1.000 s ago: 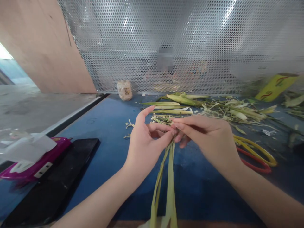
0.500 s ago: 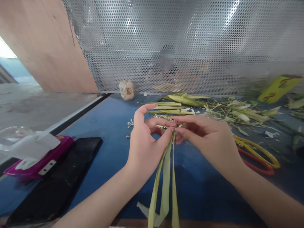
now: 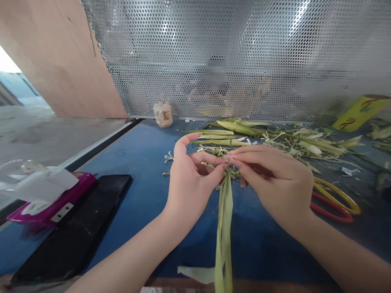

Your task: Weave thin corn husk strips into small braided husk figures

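Long pale green leaf strips [image 3: 223,228] hang from between my two hands down toward me, over a blue table [image 3: 137,162]. My left hand [image 3: 191,183] pinches the top of the strips between thumb and fingers, with the forefinger curled up. My right hand [image 3: 275,183] meets it from the right, its fingertips closed on the same top end of the strips. A small woven green piece shows just behind the fingertips, mostly hidden.
A heap of green stalks and trimmings [image 3: 275,136] lies at the back. Red and yellow handled scissors [image 3: 336,197] lie right of my hand. A black slab [image 3: 76,228] and a magenta device [image 3: 45,203] lie left. A small jar [image 3: 163,114] stands by the perforated metal screen [image 3: 244,53].
The hanging strips, spread apart before, have come together into one narrow bundle. Both hands have kept their pinch and shifted slightly right.
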Motion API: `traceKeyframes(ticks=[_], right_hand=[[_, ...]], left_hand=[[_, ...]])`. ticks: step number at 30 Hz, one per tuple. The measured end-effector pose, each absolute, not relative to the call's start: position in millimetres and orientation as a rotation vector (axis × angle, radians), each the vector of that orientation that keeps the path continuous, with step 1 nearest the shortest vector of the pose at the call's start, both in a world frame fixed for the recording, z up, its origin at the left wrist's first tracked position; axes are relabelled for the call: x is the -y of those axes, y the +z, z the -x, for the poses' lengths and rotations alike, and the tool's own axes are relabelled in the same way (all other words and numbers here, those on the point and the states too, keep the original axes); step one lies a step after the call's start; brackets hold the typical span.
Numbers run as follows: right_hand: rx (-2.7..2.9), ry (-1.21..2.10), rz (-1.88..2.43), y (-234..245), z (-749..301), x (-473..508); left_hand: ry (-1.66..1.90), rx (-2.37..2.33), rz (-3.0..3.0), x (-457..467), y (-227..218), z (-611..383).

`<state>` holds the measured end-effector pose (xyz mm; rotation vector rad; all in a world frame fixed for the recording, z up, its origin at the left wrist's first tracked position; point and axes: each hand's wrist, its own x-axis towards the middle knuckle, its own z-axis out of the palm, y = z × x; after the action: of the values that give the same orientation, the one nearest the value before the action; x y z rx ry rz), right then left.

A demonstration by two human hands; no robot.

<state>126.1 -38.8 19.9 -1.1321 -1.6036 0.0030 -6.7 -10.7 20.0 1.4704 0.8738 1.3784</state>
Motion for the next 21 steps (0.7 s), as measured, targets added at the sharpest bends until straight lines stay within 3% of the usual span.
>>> traceKeyframes(ticks=[4, 12, 21], right_hand=[[1.656, 0.031, 1.131, 21.4, -125.4, 40.9], [1.528, 0.618, 1.182, 24.6, -127.6, 35.2], [1.359, 0.82, 1.031, 27.8, -135.2, 30.9]], left_hand=[[1.404, -0.889, -1.451, 10.9, 21.3, 6.4], [1.403, -0.954, -1.569, 9.4, 17.8, 8.4], [1.571, -0.93, -1.657, 17.4, 24.2, 6.4]])
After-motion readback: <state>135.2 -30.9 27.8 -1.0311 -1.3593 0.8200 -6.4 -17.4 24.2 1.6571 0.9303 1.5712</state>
